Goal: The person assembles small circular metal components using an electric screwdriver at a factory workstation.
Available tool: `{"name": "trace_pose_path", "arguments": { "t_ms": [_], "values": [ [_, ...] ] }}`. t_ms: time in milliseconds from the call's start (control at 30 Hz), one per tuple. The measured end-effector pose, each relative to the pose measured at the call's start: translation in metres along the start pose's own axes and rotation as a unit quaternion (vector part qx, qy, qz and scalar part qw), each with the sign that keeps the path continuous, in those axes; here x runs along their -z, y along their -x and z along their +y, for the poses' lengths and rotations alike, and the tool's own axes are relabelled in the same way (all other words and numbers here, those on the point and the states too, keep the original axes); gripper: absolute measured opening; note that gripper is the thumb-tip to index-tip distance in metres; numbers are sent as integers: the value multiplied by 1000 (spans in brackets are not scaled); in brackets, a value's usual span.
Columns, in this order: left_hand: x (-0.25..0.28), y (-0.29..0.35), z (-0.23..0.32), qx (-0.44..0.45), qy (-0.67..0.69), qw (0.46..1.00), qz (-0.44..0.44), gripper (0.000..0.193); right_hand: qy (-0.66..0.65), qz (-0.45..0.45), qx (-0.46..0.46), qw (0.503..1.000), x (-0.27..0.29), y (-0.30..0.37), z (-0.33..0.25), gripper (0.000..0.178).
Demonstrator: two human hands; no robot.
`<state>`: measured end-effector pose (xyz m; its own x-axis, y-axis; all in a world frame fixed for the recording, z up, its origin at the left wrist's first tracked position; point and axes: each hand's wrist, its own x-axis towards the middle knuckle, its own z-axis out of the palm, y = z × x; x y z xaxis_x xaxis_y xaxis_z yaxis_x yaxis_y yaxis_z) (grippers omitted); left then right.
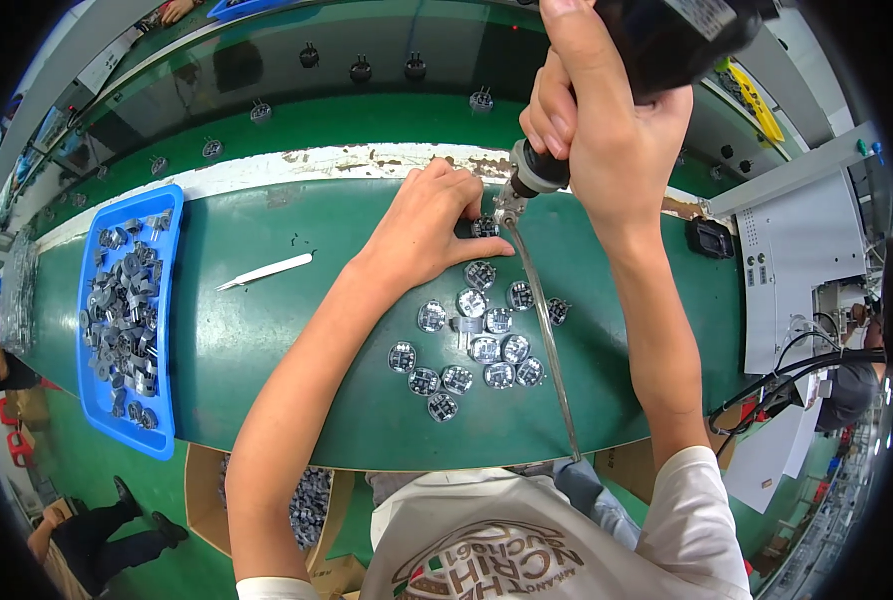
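- Gripping black, silver-tipped handheld tool [667, 55] in right fingers [552, 108], pointing lower left along its slanting long axis.
- Pinching round grey component [485, 228] in left fingers [479, 246].

Head-worn view (fisheye), down onto workbench [227, 345]

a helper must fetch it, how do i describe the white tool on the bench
On the green workbench, find the blue parts tray at left. Between it and the left forearm lies the tweezers-like tool: long, slim and white, unlike the small black specks beside it.
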<state>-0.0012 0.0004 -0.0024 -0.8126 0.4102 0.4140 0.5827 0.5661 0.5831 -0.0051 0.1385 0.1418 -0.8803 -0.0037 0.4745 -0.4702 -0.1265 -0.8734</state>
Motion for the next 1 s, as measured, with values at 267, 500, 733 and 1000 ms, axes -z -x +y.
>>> {"name": "trace_pose_path", "arguments": {
  "t_ms": [267,500,733,1000],
  "values": [
    [28,8,19,-61,-84,993,-62,46,18,-37,226,973,39,12,-38,21],
    [59,-35,-40,133,-135,979,77,47,-41,-76,83,993,45,-2,-37,25],
    [46,-95,-123,247,-295,906,175,63,2,-46,98,994,40,-8,-33,22],
    [37,-87,-127,244,-211,936,143,41,17,-46,109,993,41,-5,-37,21]
  ]
}}
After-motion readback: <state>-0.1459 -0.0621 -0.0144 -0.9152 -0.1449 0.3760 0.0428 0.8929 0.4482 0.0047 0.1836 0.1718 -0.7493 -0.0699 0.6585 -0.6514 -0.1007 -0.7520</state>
